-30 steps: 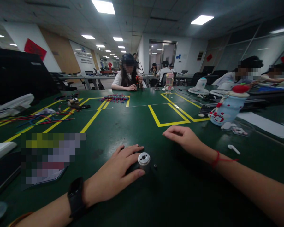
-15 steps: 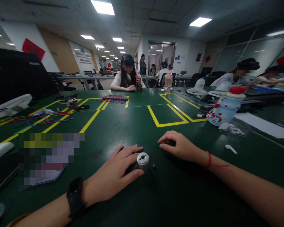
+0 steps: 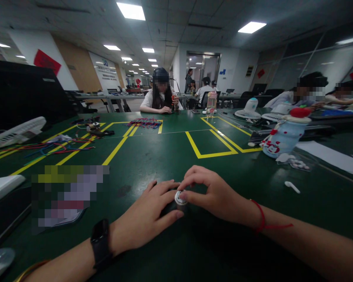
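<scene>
A short silver metal cylinder (image 3: pixel 181 199) stands upright on the green table in front of me. My left hand (image 3: pixel 148 209) lies on the table with its thumb and index finger around the cylinder's side. Over the cylinder's top, my right hand (image 3: pixel 210 194) has its thumb and index fingertips brought together in a pinch. Those fingertips cover part of the top face and its holes. Whether they hold something small cannot be made out.
Left are loose coloured wires (image 3: pixel 55 147), a white fan (image 3: pixel 17 133) and a blurred-out flat item (image 3: pixel 67 196). Right stand a light-blue bottle (image 3: pixel 286 135), a white earbud (image 3: pixel 292 187) and paper (image 3: pixel 332 156). A co-worker (image 3: pixel 160 94) sits opposite, behind a bundle of wires (image 3: pixel 145 123).
My right hand has moved left and down, from beside the cylinder onto its top. My left hand stays at the cylinder. The tiny dark ring beside it no longer shows. The view has shifted slightly.
</scene>
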A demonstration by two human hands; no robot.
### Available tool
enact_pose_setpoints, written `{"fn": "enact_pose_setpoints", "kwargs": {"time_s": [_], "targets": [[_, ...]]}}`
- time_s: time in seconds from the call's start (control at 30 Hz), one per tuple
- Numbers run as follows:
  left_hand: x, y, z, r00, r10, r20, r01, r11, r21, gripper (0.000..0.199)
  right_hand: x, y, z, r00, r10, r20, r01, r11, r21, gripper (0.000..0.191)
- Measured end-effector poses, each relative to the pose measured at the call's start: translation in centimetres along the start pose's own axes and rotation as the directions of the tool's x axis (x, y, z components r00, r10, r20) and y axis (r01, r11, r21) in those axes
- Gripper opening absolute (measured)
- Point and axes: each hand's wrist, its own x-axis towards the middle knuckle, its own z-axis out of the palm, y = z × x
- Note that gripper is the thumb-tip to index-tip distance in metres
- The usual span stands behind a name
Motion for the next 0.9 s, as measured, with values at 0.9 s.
{"fn": "enact_pose_setpoints", "kwargs": {"time_s": [0.9], "targets": [[1.0, -0.2, 1.2, 0.999, -0.031, 0.028, 0.032, 0.999, -0.018, 0.037, -1.0, 11.7, -6.7, 0.852, 0.436, -0.289, -0.447, 0.894, 0.029, 0.03]]}}
